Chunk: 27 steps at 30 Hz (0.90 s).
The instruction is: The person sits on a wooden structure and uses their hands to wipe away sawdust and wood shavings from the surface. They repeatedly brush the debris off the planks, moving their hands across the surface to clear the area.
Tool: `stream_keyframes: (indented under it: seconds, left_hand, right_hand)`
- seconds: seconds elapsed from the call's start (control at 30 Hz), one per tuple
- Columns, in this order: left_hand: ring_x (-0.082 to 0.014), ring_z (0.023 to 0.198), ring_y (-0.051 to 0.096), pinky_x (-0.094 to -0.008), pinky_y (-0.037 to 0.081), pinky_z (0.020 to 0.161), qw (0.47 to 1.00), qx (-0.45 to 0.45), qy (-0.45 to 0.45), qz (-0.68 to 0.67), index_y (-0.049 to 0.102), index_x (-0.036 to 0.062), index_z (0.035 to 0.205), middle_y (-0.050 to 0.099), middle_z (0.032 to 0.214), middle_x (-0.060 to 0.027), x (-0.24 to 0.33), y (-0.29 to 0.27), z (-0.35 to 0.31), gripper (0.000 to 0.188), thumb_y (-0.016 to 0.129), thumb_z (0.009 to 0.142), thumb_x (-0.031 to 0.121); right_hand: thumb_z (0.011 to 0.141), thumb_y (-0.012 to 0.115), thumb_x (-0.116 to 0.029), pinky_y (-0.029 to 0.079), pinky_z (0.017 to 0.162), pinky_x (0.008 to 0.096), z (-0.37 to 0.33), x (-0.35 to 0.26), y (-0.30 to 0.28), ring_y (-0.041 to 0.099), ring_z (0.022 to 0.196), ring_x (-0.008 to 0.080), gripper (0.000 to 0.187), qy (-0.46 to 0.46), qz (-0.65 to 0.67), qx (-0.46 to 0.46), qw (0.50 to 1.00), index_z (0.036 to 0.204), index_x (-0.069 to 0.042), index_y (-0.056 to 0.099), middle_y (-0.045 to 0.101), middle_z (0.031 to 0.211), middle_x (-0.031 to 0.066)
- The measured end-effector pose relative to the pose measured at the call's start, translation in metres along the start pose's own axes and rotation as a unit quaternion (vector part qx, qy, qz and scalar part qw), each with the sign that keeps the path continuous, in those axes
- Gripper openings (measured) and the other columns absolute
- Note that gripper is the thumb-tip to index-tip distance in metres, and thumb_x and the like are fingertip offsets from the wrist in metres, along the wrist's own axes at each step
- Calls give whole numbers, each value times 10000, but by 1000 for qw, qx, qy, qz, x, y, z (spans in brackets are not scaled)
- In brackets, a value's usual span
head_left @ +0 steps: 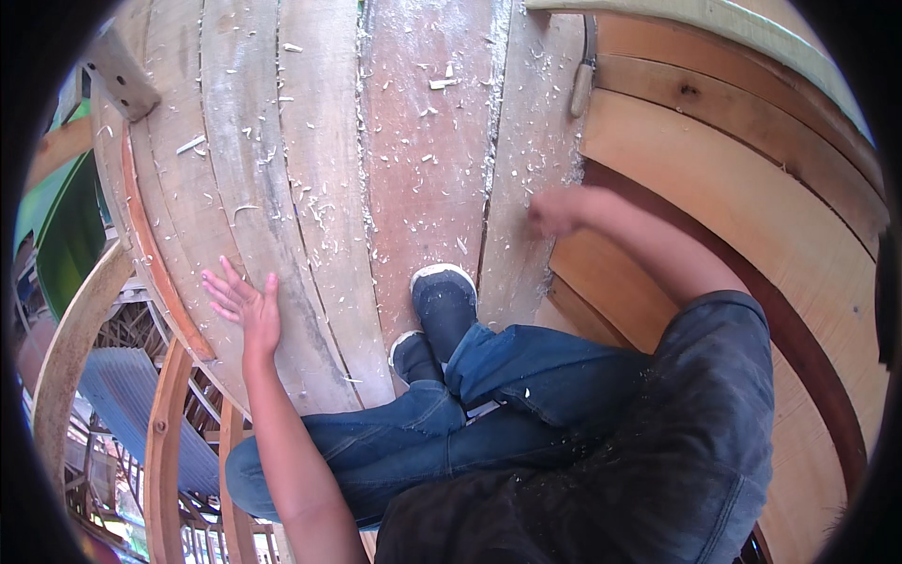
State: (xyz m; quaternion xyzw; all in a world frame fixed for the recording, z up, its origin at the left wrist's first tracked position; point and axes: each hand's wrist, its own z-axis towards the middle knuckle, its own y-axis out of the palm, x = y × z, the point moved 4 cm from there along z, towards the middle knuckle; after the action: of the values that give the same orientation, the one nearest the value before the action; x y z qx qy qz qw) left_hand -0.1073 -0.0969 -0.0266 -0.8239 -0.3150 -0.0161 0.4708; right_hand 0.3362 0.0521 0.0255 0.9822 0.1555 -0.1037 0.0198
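Note:
My left hand [248, 306] rests with fingers spread on the pale wooden planks [324, 273], and nothing is in it. Over the right edge of the planks, beside the wooden side wall [691, 141], is my right hand [556, 211]. Motion blurs its fingers, so I cannot make out whether they hold anything. Farther up that edge lies a tool with a wooden handle [582, 91] and a narrow dark blade, apart from both hands. Curled wood shavings [318, 214] and small chips are strewn over the planks.
My crossed legs in jeans [366, 428] and dark shoes [445, 303] take up the near middle. A curved reddish wooden strip [150, 249] runs along the left edge. Beyond it stand upright timbers [167, 451] and a corrugated sheet [122, 390] lower down. A wooden block [122, 75] stands at the far left.

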Motion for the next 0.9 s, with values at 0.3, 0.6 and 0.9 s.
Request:
stream_keyframes:
  seconds: [0.3, 0.6, 0.9]
  left_hand:
    - [-348, 1394, -235, -538, -169, 1071, 1000, 7, 9, 1, -50, 132, 1497, -233, 1511, -204, 3, -1, 0, 863, 466, 919, 513]
    - [-349, 1396, -229, -542, -170, 1072, 1000, 20, 14, 9, -44, 125, 1495, -214, 1516, -207, -1, -2, 0, 877, 458, 912, 545]
    - [-347, 1397, -231, -536, -166, 1077, 1000, 1, 6, -5, -48, 123, 1495, -216, 1520, -194, 1, 1, -3, 875, 476, 912, 512]
  right_hand:
    - [797, 574, -149, 470, 847, 414, 16, -9, 46, 648, 967, 260, 167, 16, -226, 32, 973, 914, -100, 683, 687, 947, 111]
    - [804, 555, -240, 508, 737, 457, 2, -13, -70, 642, 799, 360, 239, -6, -63, 147, 987, 841, -36, 675, 681, 870, 153]
    - [811, 550, -190, 522, 792, 431, 6, -24, -52, 650, 934, 317, 235, 71, -167, 68, 981, 894, -20, 689, 677, 998, 156]
